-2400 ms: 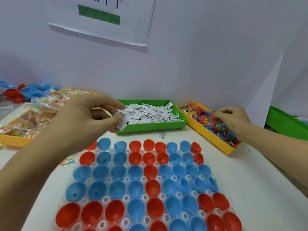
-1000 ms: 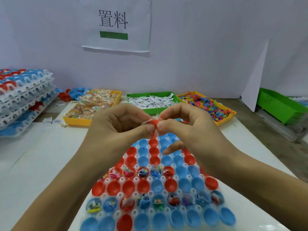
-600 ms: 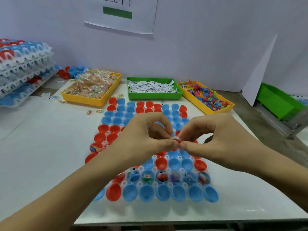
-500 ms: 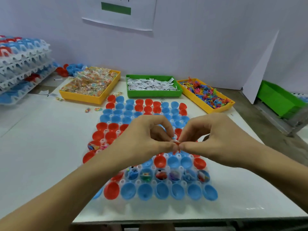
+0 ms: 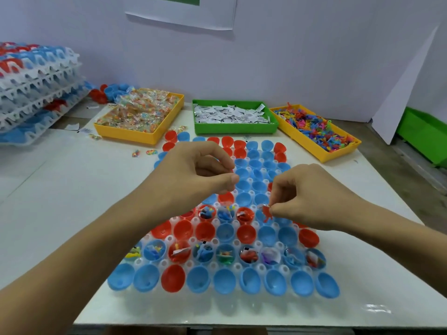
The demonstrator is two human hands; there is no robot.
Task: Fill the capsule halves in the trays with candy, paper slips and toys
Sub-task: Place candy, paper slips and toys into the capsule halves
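A clear tray [image 5: 260, 269] holds rows of red and blue capsule halves on the white table. One near row of halves [image 5: 225, 254] and three halves in a further row [image 5: 226, 213] hold toys and slips. My right hand [image 5: 312, 193] pinches a small red toy [image 5: 266, 212] with a bit of paper, just above a blue half in that further row. My left hand [image 5: 196, 174] hovers over the tray's middle, thumb and fingers pinched together; what it holds is hidden.
At the back stand a yellow bin of candy packets [image 5: 140, 117], a green bin of paper slips [image 5: 233, 117] and a yellow bin of coloured toys [image 5: 316, 131]. Stacked filled trays [image 5: 36, 83] lie far left. A green crate [image 5: 425, 131] sits right.
My hands, joined at the fingertips over the tray half a second ago, have drawn apart. The right one has dropped toward the tray with the red toy.
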